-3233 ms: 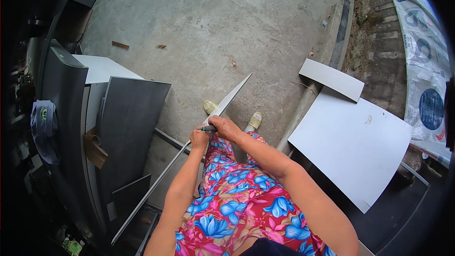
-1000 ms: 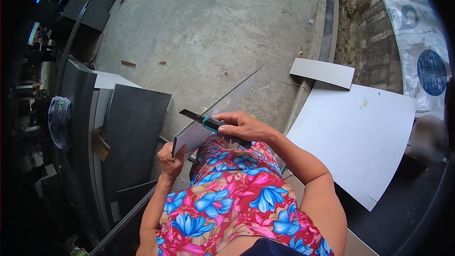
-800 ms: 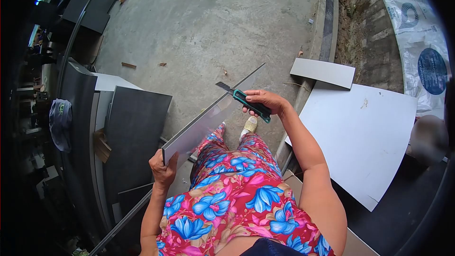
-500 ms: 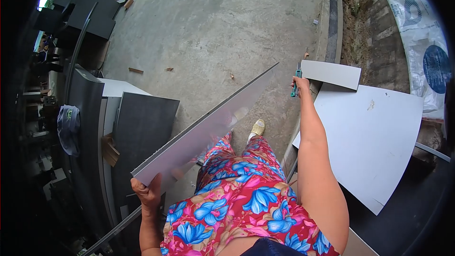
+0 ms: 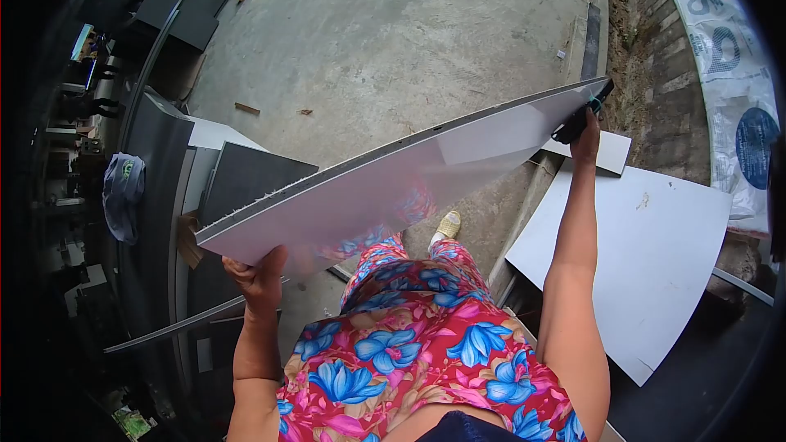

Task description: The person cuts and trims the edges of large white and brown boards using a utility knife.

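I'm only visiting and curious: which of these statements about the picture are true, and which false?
1. The left hand and the right hand hold the long grey panel, one at each end. True.
2. The right hand holds nothing besides the panel. False: it also grips a dark utility knife with teal trim.
3. The panel lies flat on the ground. False: it is held in the air above the concrete floor.
4. A large white sheet lies to the person's right. True.
5. The person wears plain black trousers. False: the trousers are red-pink with blue flowers.
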`<state>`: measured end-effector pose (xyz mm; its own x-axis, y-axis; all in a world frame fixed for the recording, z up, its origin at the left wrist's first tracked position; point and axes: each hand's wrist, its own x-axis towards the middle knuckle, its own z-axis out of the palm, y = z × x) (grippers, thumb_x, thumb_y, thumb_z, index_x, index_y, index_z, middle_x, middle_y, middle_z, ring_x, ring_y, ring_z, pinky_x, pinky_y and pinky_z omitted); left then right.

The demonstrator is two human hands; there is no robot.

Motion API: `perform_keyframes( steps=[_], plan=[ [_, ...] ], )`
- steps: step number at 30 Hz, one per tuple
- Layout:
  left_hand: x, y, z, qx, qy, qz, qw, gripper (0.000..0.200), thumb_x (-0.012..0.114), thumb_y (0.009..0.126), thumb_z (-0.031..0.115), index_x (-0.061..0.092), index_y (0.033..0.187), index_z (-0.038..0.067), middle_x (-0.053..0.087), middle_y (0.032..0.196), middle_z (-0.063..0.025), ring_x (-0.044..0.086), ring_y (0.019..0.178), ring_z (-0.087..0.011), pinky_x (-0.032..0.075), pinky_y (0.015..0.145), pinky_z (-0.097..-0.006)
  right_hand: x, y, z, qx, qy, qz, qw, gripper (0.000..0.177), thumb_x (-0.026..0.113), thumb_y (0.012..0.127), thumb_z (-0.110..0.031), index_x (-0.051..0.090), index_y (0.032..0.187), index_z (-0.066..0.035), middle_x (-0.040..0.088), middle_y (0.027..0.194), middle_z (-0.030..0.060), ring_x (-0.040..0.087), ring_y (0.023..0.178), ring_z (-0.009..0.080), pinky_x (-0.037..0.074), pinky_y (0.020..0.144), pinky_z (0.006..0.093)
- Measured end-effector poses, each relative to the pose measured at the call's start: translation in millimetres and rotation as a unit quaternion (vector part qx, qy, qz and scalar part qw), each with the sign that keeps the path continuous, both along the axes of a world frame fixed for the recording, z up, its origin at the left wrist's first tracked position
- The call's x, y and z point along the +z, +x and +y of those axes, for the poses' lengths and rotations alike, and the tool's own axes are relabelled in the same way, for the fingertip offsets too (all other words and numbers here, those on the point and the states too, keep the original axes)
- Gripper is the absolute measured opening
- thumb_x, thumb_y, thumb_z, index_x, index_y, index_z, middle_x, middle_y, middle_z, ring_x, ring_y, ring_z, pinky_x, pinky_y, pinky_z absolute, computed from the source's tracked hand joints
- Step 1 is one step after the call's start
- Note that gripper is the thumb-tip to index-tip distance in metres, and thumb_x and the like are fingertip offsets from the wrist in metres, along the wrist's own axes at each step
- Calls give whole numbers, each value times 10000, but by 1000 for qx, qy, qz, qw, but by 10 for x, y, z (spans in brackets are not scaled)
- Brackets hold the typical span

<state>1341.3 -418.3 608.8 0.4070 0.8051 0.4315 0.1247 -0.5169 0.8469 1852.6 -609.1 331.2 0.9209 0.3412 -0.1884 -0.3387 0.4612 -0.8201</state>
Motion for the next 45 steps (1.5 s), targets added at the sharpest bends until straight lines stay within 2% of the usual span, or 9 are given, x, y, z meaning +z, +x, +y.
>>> perform_keyframes(
  steps=[13,18,26,29,34,37,39,42,45],
  plan=[
    [-1050,273,703,-174,-293,-289,895,257,611,866,196,558,1072,52,592,1055,-28,534,1000,-128,388,918,-329,3515,597,-760,-87,-60,-291,951,423,573,905,-244,468,1222,15,569,1112,92,578,962,176,474,834,315],
    [-1408,477,673,-252,-360,-269,857,388,556,906,311,492,1184,48,543,1170,-67,528,1095,-202,377,987,-393,4626,444,-643,-140,-132,-440,877,428,657,829,-340,566,1110,-29,607,950,80,579,849,159,455,756,287],
    [-2221,792,895,-236,-419,-58,875,761,186,902,646,388,1297,28,551,1213,-138,555,1096,-275,365,975,-409,4993,-1262,724,-200,-174,-614,744,395,675,795,-327,606,1027,-15,620,807,67,580,660,136,456,602,247],
    [-2531,954,897,-176,-488,-76,851,749,219,916,619,421,1284,-1,562,1206,-155,563,1093,-288,359,978,-425,4945,-1881,1311,-210,-194,-660,695,383,682,782,-322,621,997,-10,625,754,62,580,589,128,456,544,232],
    [-2877,925,1020,-135,-535,185,813,580,362,926,533,515,1199,44,618,1128,-116,595,1025,-193,418,894,-354,4517,-2255,1839,-88,-190,-656,725,253,737,734,-225,626,854,-32,555,619,1,481,484,77,366,441,209],
    [-2328,771,1074,-202,-196,268,922,270,574,883,279,632,982,35,676,908,-69,631,874,-139,460,758,-257,3975,-2260,2021,11,-203,-700,685,284,814,656,-219,615,749,-38,510,566,-11,426,484,95,342,462,262],
    [-1661,697,1070,-45,-145,47,987,67,639,807,90,649,786,28,653,726,-13,599,697,-92,428,617,-196,3861,-2265,2130,-31,-175,-738,651,369,826,618,-301,613,751,-31,527,618,52,480,560,164,391,534,313],
    [-656,609,1216,48,178,-61,981,354,630,829,195,519,1136,57,565,1126,-62,530,931,-146,401,748,-289,3856,-2336,2177,-28,-212,-740,637,376,809,638,-337,613,748,-36,548,624,58,509,561,199,411,545,339],
    [0,802,1303,-13,213,-80,974,675,725,756,263,380,1298,56,456,1269,-107,469,1136,-197,390,912,-351,3834,-2368,2173,29,-272,-750,603,395,703,759,-408,625,922,-57,631,839,70,622,803,193,459,746,310]
  ],
)
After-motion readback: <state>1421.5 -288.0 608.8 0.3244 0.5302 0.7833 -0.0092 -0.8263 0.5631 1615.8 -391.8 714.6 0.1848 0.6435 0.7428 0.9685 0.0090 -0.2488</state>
